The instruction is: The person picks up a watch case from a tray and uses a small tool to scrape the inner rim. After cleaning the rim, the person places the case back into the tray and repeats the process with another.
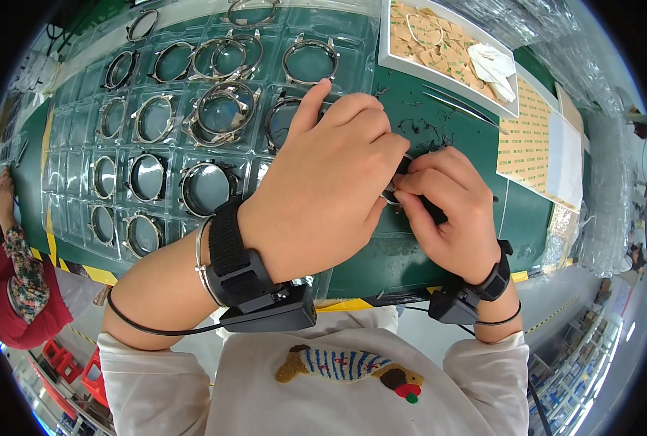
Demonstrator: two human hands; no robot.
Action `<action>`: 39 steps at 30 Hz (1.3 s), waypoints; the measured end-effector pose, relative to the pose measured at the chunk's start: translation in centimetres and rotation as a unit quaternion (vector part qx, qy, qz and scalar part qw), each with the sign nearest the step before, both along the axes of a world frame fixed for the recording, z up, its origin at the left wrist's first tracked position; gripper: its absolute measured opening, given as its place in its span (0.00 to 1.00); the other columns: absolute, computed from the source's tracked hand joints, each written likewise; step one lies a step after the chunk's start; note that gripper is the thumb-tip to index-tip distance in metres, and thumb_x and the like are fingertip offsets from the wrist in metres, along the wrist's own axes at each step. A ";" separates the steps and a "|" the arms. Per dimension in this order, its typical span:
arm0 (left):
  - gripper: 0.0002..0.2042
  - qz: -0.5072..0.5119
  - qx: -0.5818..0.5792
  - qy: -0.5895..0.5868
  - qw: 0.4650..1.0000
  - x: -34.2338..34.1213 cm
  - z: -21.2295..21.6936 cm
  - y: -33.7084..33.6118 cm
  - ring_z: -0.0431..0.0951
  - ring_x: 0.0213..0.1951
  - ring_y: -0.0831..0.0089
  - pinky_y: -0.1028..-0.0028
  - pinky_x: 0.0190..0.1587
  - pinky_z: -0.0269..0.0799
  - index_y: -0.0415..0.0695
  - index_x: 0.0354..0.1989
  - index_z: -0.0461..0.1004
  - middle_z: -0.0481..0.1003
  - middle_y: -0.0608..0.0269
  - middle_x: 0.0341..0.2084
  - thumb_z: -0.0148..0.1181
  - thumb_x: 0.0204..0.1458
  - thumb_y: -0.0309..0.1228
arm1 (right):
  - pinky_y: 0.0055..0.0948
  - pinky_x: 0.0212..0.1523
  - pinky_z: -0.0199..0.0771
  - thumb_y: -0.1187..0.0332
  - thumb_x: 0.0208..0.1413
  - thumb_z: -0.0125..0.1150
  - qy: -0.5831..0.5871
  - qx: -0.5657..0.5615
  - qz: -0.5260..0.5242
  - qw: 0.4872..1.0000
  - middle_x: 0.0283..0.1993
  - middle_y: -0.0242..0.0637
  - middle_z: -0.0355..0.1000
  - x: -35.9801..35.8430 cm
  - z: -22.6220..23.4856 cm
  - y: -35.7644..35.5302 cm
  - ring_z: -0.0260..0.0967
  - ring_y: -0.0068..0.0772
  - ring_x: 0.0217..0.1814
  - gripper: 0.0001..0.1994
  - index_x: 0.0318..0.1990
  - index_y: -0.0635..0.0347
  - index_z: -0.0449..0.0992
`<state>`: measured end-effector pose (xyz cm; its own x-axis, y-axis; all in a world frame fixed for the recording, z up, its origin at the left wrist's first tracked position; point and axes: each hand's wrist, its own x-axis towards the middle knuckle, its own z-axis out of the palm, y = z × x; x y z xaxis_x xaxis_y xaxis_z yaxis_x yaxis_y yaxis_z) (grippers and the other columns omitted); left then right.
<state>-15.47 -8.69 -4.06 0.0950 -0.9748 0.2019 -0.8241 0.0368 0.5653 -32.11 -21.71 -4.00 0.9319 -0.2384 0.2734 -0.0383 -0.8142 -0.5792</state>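
small silver metal ring part (390, 195) sits pinched between both hands just above the green work mat (440, 131), mostly hidden by fingers – only a sliver of bright rim shows. left hand (323, 189) is curled over it from the left, fingers closed around the part, index finger stretched toward the tray. right hand (451, 211) is closed narrow, fingertips pressing a thin dark tool or strip (431, 211) against the ring; which it is, can't tell.

judging by the matching round silver metal frames (222, 109) in the clear plastic blister tray (69, 182) on the left, the part looks light, stiff and thin-walled – likely slippery bare metal, easy to bend or scratch if squeezed across the opening. best hold seems to be at the outer rim, thumb and finger opposite, not on the inner face.

white shallow tray of tan paper squares (447, 51) lies at the far right, sheets of tan sticker backing (523, 138) beside it. black wrist straps with small boxes (265, 305) on both wrists. another person's sleeve (18, 269) at far left.
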 end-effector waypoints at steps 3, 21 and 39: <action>0.24 0.001 -0.002 -0.004 1.000 0.0 -0.1 0.0 0.67 0.64 0.55 0.48 0.72 0.49 0.42 0.53 0.76 0.73 0.57 0.46 0.69 0.44 0.25 | 0.35 0.39 0.74 0.83 0.46 0.66 -0.011 -0.011 -0.021 1.000 0.37 0.41 0.74 0.1 -0.2 0.5 0.72 0.45 0.38 0.08 0.35 0.64 0.79; 0.24 0.013 -0.018 -0.001 1.000 -0.2 -0.1 -0.3 0.68 0.62 0.56 0.48 0.71 0.50 0.44 0.51 0.74 0.74 0.59 0.46 0.70 0.41 0.27 | 0.36 0.38 0.71 0.78 0.44 0.70 0.026 0.102 -0.074 0.992 0.33 0.39 0.75 0.7 1.2 0.8 0.70 0.43 0.36 0.09 0.35 0.63 0.80; 0.25 0.016 -0.067 0.030 0.997 -0.3 0.0 -0.5 0.76 0.51 0.61 0.54 0.67 0.59 0.46 0.45 0.72 0.77 0.64 0.35 0.76 0.36 0.28 | 0.34 0.37 0.67 0.79 0.50 0.65 0.014 0.108 -0.077 0.991 0.32 0.39 0.71 0.7 0.7 0.7 0.67 0.42 0.35 0.04 0.33 0.64 0.77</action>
<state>-15.74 -9.19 -4.09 0.1418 -0.9353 0.3241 -0.7911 0.0897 0.6051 -31.44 -21.02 -3.31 0.8862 -0.4292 0.1744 -0.1720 -0.6543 -0.7364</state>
